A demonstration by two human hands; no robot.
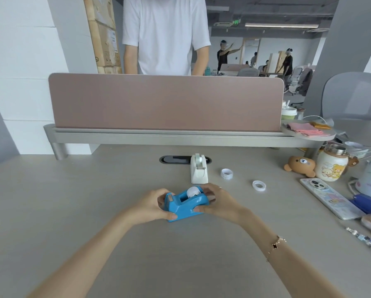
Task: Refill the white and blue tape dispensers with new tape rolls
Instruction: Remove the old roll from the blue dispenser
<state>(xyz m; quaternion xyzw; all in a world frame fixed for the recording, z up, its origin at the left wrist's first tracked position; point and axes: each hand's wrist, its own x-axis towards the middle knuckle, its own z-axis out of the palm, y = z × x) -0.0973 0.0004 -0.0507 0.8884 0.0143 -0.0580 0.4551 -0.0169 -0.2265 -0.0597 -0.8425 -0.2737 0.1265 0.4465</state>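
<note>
The blue tape dispenser [185, 204] sits on the desk in front of me with a white roll [193, 191] in its cradle. My left hand [153, 206] grips its cutter end, thumb along the near side. My right hand [216, 203] grips the rear end, fingers curled over the top beside the roll. The white tape dispenser [199, 172] stands farther back with a clear roll in it. A small stack of tape rolls [226, 174] stands to its right, and one loose roll [259, 186] lies flat farther right.
A pink divider [167, 102] on a grey rail closes the desk's far side; a person in a white shirt stands behind it. At the right lie a phone [328, 197], a bear toy [300, 165], a printed bottle [332, 166] and other clutter. A cable slot [173, 159] sits behind the white dispenser.
</note>
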